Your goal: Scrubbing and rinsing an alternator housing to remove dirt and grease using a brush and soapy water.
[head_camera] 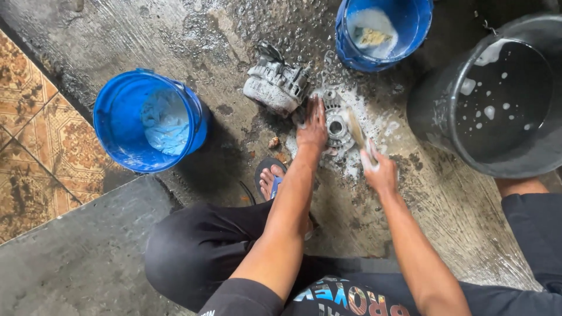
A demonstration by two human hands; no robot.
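A round metal engine part (335, 124), covered in soap foam, lies on the wet concrete floor (445, 205). My left hand (312, 126) presses flat on its left side and steadies it. My right hand (377, 169) grips a brush (355, 130) whose head rests on the part's right side. A second grey metal housing (274, 85) sits just behind and to the left, touching nothing I hold.
A blue bucket (117, 126) with pale liquid stands at left. Another blue bucket (345, 41) with suds is at the back, and a large black tub (433, 117) of water at right. My sandalled foot (269, 178) is beneath my left arm. Patterned tiles (29, 146) lie far left.
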